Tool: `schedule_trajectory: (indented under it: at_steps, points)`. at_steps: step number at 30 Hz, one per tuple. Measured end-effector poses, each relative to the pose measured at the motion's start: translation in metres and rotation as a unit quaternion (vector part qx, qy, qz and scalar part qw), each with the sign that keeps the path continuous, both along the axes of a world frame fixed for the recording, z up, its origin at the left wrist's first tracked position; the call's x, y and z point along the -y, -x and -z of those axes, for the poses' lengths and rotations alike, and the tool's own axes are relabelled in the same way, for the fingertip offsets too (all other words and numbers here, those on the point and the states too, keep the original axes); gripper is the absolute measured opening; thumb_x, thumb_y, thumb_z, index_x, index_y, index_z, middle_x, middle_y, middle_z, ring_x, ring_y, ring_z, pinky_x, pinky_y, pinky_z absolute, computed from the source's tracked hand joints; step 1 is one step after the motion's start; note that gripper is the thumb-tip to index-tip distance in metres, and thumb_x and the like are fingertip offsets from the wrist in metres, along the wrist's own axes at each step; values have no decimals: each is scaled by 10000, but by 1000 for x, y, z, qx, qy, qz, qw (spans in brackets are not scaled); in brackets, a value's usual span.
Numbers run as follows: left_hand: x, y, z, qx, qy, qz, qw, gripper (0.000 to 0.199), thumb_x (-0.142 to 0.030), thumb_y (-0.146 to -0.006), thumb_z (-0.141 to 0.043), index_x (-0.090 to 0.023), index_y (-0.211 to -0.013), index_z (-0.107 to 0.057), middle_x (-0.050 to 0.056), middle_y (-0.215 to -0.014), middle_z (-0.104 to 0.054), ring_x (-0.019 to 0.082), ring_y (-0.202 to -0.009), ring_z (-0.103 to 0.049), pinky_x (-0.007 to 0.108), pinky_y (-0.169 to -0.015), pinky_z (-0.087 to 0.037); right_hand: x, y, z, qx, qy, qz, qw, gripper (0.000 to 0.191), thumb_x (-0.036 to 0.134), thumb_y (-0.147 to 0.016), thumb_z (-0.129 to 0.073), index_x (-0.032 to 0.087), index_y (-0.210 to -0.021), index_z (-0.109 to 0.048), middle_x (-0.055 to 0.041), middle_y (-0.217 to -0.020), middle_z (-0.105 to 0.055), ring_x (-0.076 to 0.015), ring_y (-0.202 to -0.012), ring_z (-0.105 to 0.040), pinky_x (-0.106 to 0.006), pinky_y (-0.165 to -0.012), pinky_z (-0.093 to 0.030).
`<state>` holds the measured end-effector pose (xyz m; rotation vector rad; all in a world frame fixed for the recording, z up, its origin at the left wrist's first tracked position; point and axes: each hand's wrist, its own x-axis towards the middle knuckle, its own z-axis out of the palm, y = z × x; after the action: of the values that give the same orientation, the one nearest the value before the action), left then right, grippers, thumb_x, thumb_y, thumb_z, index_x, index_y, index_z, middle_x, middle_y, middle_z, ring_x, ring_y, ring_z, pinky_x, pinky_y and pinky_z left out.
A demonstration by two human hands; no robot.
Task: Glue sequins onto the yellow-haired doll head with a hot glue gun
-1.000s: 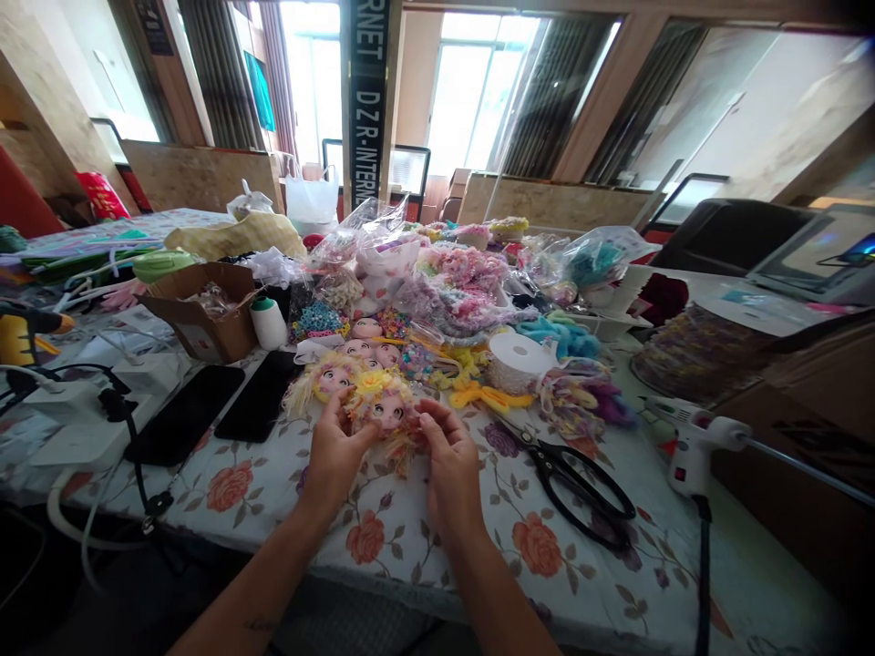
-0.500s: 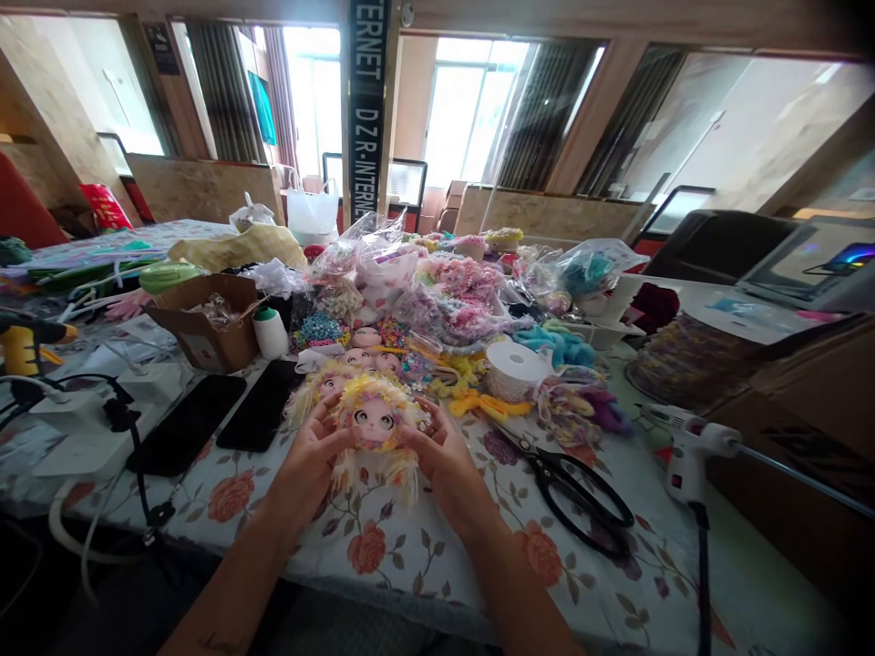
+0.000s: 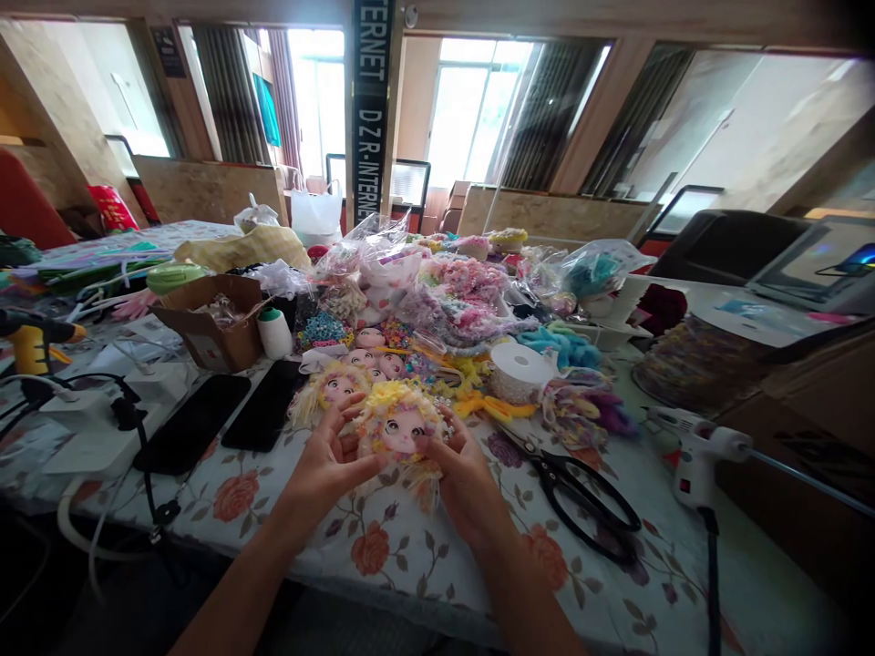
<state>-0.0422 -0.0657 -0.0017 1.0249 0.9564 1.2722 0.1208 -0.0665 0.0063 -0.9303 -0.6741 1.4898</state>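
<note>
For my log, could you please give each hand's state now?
Left hand: at the round, yellow-haired doll head; open or closed cannot be told.
Right hand: holding it, thumb in front.

Spreads left hand (image 3: 332, 463) with thumb apart from fingertips. Curls right hand (image 3: 470, 472) with thumb below fingers. Slants forearms (image 3: 252, 569) toward fingers.

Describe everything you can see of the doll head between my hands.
The doll head has a smooth, pale pink face with large dark eyes, framed by fluffy, yarn-like yellow and pastel hair. A yellow flower sits on top, and pale strands hang below. It faces the camera, slightly tilted, near the flowered tablecloth. Your right hand grips one side; your left hand is at the other, its contact unclear.
</note>
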Motion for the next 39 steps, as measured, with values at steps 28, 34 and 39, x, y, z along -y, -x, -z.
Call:
schedule_trajectory:
  at_steps: [28, 34, 39]
  points:
    - [-51, 29, 24, -371, -118, -49, 920, 220, -305, -745, -574, -173, -864, -705, 74, -904, -740, 243, -871, -679, 338, -813, -509, 1, 2, 6, 9, 8, -3, 1000, 541, 229, -635, -790, 208, -1121, -554, -13, -882, -701, -171, -783, -667, -259, -723, -518]
    - [-21, 34, 18, -242, -80, -180, 950, 348, -459, -780, -599, -155, -935, -668, 82, -871, -724, 242, -851, -676, 327, -770, -519, -2, 13, 15, 47, 26, -24, 998, 636, 282, -625, -803, 221, -1189, -516, -51, -992, -688, -232, -902, -663, -287, -713, -521]
    - [-2, 29, 12, 14, 42, 3, 999, 796, -332, -681, -763, -214, -1364, -372, 122, -1169, -653, 267, -1032, -646, 360, -844, -532, -6, 29, 11, 36, -7, -46, 998, 635, 301, -621, -803, 206, -1169, -496, -65, -973, -699, -243, -892, -667, -326, -754, -517]
